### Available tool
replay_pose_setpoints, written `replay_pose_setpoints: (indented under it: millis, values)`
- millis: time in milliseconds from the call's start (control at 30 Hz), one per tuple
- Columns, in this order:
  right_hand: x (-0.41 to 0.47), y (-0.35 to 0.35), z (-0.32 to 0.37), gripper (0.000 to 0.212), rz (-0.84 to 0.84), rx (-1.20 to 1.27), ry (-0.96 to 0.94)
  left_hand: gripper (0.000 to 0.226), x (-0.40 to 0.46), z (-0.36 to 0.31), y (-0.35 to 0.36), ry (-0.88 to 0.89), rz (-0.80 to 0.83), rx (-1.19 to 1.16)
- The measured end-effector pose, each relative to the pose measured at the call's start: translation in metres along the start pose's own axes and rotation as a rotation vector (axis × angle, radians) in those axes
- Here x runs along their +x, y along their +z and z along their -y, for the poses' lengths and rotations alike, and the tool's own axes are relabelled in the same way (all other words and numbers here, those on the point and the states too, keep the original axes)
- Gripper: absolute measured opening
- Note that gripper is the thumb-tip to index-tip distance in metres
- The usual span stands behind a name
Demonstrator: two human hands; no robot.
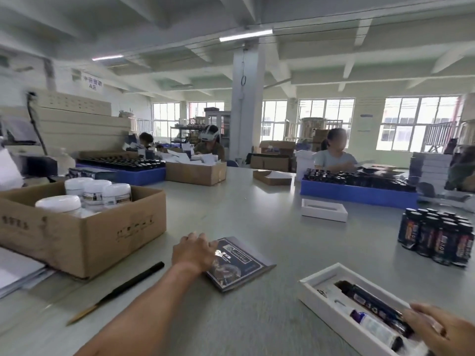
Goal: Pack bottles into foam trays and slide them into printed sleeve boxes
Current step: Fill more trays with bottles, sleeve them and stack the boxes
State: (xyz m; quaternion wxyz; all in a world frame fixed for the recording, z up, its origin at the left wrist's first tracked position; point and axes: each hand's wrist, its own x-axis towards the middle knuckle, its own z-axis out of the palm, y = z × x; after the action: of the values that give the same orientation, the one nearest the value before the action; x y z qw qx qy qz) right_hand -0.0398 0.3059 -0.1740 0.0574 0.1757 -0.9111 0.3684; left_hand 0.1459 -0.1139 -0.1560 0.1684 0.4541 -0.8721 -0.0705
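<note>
A dark printed sleeve box [240,263] lies flat on the grey table in front of me. My left hand [194,253] rests on its left end, fingers curled over the edge. At the lower right a white foam tray [331,312] holds a dark bottle [372,304] and a white-labelled one [372,327] lying side by side. My right hand [437,330] touches the tray's near end and the bottles there; whether its fingers curl around anything I cannot tell. A cluster of dark bottles [437,237] stands upright at the right. An empty foam tray [324,209] lies farther back.
A cardboard box [84,235] with white jars stands at the left, a black pen [115,292] in front of it. Blue crates [358,194] of bottles and more cardboard boxes [195,173] sit farther back. Other people work across the table.
</note>
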Motion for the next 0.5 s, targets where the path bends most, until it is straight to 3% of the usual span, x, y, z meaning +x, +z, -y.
replay_pose_setpoints:
  millis: [167,333,500]
  values:
    - [-0.008,-0.013,0.019,0.067,-0.017,-0.011,-0.073,0.050,0.004,-0.004,0.006,-0.032,0.020,0.024]
    - [-0.004,-0.021,0.027,0.033,0.081,-0.104,-0.137,0.053,-0.021,-0.032,0.018,0.095,-0.060,-0.021]
    - [-0.009,-0.033,0.017,0.038,0.092,-0.133,-0.160,0.065,-0.043,-0.058,0.011,0.136,-0.066,-0.353]
